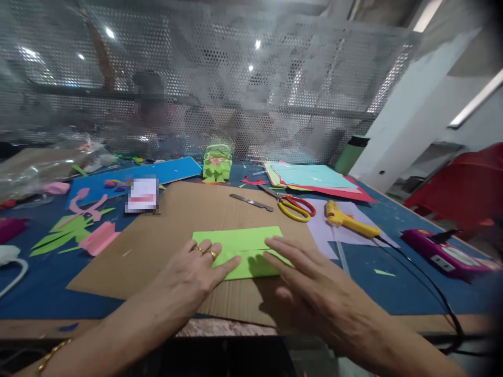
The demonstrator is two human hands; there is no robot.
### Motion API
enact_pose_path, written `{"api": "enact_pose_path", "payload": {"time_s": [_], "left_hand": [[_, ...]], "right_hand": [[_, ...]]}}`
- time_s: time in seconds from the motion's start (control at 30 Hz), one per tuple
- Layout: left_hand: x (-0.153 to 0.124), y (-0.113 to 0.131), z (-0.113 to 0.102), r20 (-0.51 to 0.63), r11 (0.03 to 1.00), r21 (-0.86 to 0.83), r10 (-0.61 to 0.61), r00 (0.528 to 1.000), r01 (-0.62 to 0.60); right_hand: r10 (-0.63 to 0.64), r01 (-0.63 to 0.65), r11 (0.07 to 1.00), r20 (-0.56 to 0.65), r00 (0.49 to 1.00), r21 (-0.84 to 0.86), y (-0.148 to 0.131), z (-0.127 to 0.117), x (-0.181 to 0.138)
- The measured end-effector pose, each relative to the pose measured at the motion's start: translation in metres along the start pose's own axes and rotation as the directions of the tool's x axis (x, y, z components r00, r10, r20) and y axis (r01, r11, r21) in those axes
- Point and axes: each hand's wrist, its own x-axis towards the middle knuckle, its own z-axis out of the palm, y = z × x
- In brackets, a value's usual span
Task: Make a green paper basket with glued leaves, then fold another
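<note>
A folded sheet of bright green paper (pixel 236 238) lies flat on a brown cardboard sheet (pixel 157 246), a fold line running along it. My left hand (pixel 200 269), with rings on its fingers, presses the paper's left part; the thumb rests flat and the other fingers curl slightly. Over the right end, my right hand (pixel 310 272) has its fingers stretched out, fingertips at the paper. Beyond the paper lie a metal blade (pixel 251 202) and scissors (pixel 293 205) with red and yellow handles.
A yellow glue gun (pixel 351 220) with a black cord lies on lilac paper (pixel 318 230). Coloured sheets (pixel 314 175), a green paper bag (pixel 217 165) and a green bottle (pixel 351 154) stand behind. Pink and green scraps (pixel 74 228) lie left; a purple device (pixel 444 254) sits right.
</note>
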Motion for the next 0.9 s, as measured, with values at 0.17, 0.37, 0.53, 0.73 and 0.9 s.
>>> {"api": "enact_pose_path", "payload": {"time_s": [0.17, 0.37, 0.53, 0.73, 0.9], "left_hand": [[0.004, 0.001, -0.012, 0.053, 1.000, 0.011, -0.003, 0.999, 0.003], [0.000, 0.003, -0.014, 0.131, 0.999, 0.034, -0.021, 0.991, 0.016], [-0.010, 0.015, -0.019, 0.089, 1.000, 0.011, -0.027, 0.996, 0.026], [-0.011, 0.023, -0.019, 0.073, 0.999, -0.005, -0.045, 0.996, 0.046], [-0.011, 0.019, -0.017, 0.009, 0.991, -0.107, -0.078, 0.997, 0.078]], "right_hand": [[-0.021, -0.005, 0.994, 0.243, 0.970, 0.105, 0.005, 0.030, 0.003], [-0.002, -0.042, 0.988, 0.286, 0.958, 0.147, 0.008, 0.033, -0.004], [0.040, -0.109, 0.979, 0.359, 0.932, 0.174, 0.001, 0.019, 0.005], [0.035, -0.097, 0.984, 0.370, 0.928, 0.150, 0.003, 0.022, 0.005], [0.019, -0.068, 0.988, 0.331, 0.943, 0.136, 0.007, 0.032, 0.001]]}}
